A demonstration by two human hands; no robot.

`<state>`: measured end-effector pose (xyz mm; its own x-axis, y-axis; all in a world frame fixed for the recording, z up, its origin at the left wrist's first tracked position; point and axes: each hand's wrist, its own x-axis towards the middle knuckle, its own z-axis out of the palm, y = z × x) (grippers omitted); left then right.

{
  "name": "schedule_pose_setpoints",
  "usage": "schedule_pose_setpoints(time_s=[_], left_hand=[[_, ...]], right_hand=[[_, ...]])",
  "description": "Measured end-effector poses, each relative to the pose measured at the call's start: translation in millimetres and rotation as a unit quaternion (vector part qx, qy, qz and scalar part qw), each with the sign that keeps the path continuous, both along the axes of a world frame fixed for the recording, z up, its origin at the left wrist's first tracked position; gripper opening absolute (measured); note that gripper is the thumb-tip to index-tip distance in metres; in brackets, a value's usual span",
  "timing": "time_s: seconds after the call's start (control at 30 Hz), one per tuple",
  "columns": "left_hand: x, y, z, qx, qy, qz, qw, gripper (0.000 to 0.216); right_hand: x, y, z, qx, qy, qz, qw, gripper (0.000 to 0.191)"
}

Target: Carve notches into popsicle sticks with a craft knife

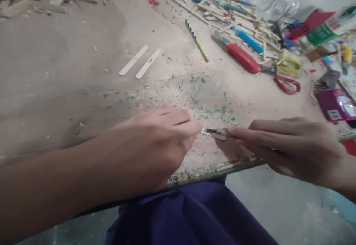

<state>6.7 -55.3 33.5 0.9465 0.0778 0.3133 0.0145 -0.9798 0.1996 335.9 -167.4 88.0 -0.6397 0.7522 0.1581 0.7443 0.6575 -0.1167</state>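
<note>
My left hand (164, 141) is closed on a popsicle stick (219, 136), pinning it near the front of the wooden table (69, 74). Only the stick's right end shows past my fingertips. Between the fingers of my right hand (294, 145) is a craft knife (218, 131). Its blade points left and lies over or against the stick, close to my left fingertips; exact contact I cannot make out. Most of the knife's handle is hidden by my fingers. Two popsicle sticks, a left one (134, 60) and a right one (148, 63), lie side by side farther back.
Green and dark shavings (200, 93) are scattered ahead of my hands. A yellow-green pencil (197, 40), a red-handled tool (243, 58) and scissors (287, 85) lie to the right. Behind them are a heap of wood strips (250, 24) and a plastic bottle (278, 6). A purple container (335, 104) stands far right.
</note>
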Motion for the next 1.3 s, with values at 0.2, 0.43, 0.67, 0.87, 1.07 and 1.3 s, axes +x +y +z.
schedule_pose_setpoints(time_s=[0.2,0.43,0.67,0.87,1.07,1.3], left_hand=[[-0.2,0.1,0.9,0.004,-0.001,0.004,1.0,0.022],[0.1,-3.2,-3.5,0.031,-0.024,0.013,0.999,0.031],[-1.2,-4.3,-5.6,0.04,-0.028,0.012,0.999,0.028],[-4.4,-3.9,-5.7,0.042,-0.035,0.013,0.998,0.035],[-5.1,-2.8,-3.5,0.041,-0.021,0.01,0.999,0.038],[-6.8,-1.0,-7.5,0.049,-0.029,0.009,0.998,0.031]], right_hand=[[-6.4,18.3,19.9,-0.052,0.015,-0.002,0.999,0.026],[-15.9,-7.4,4.1,-0.049,0.061,-0.071,0.994,0.027],[-27.3,-36.3,-29.1,-0.012,0.144,-0.161,0.976,0.048],[-20.6,-31.8,-26.2,-0.009,0.176,-0.213,0.961,0.043],[-20.6,-30.2,-28.0,-0.018,0.182,-0.191,0.964,0.033],[-27.1,-27.8,-30.1,-0.014,0.188,-0.184,0.965,0.039]])
